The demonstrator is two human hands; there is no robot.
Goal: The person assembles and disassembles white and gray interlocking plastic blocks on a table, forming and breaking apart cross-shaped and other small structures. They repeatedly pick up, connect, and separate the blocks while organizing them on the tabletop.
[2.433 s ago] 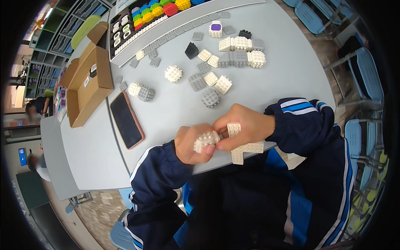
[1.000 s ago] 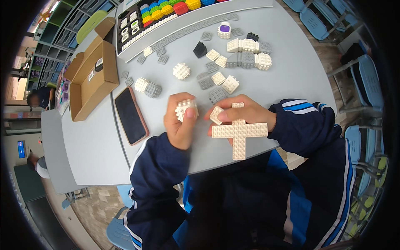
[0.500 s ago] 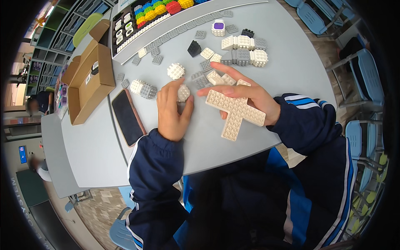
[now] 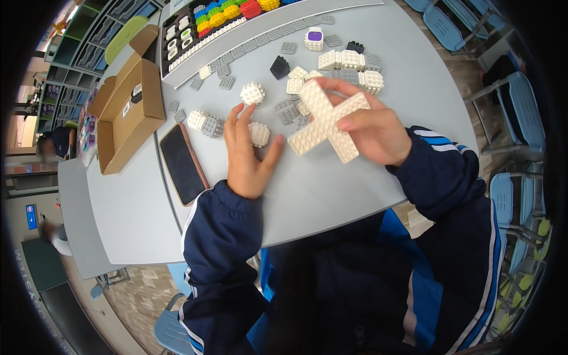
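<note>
Your right hand (image 4: 378,133) pinches the cream cross-shaped plate (image 4: 325,118) above the grey table (image 4: 319,201), thumb pressed on its dimpled face. It looks like light, stiff plastic, not slippery; the arm edges near the centre should give the surest hold. Your left hand (image 4: 245,165) is spread loosely beside the white studded block (image 4: 260,135) on the tabletop; whether a finger touches it is hard to tell.

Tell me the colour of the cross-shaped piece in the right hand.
The cross-shaped piece is off-white, clearest in the head view.
</note>
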